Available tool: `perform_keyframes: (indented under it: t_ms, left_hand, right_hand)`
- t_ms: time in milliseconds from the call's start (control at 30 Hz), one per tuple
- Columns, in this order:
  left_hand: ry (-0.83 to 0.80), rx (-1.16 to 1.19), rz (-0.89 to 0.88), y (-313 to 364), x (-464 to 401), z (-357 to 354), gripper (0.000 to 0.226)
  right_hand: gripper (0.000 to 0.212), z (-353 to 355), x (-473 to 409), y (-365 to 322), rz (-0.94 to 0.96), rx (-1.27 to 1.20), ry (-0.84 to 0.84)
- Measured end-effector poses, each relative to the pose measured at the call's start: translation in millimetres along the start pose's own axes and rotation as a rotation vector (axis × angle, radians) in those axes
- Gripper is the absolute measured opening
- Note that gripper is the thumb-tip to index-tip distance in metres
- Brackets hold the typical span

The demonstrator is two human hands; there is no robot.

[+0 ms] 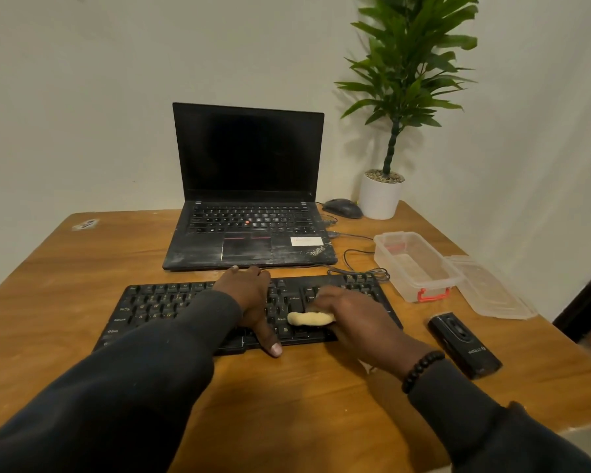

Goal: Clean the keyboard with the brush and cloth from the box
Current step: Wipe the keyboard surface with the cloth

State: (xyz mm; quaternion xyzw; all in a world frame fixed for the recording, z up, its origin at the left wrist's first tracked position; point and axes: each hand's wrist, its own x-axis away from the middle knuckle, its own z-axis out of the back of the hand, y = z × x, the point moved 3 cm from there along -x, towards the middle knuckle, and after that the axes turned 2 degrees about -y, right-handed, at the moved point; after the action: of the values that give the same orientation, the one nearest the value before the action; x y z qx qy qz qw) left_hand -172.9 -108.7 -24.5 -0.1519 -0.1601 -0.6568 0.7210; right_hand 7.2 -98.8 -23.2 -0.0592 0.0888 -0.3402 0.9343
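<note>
Wooden desk, keyboard in front of a laptop. Left hand lies flat across the keys, right hand presses a yellow cloth on them. Box sits open at right.

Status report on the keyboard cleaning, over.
Left hand steadies keyboard. Right hand presses cloth on keys. Box open. Nothing blocking.

On the brown wooden table: open black laptop at twelve o'clock, dark computer mouse and potted green plant in white pot at one o'clock, black rectangular device at four o'clock.
</note>
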Motion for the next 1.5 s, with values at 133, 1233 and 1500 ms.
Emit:
perform_keyframes:
  t_ms: [133, 1233, 1500]
  left_hand:
    - [-0.002, 0.022, 0.001, 0, -1, -1, 0.138]
    - [0.018, 0.064, -0.044, -2, -1, -1, 0.135]
    - [0.033, 0.063, -0.038, -2, -1, -3, 0.133]
  right_hand:
    - [0.037, -3, -11, -2, -0.014, 0.078, 0.074]
    - [0.03, 19, 13, 29, -0.886, -0.734, 0.651]
    - [0.038, -38, -30, -14, -0.62, -0.078, 0.268]
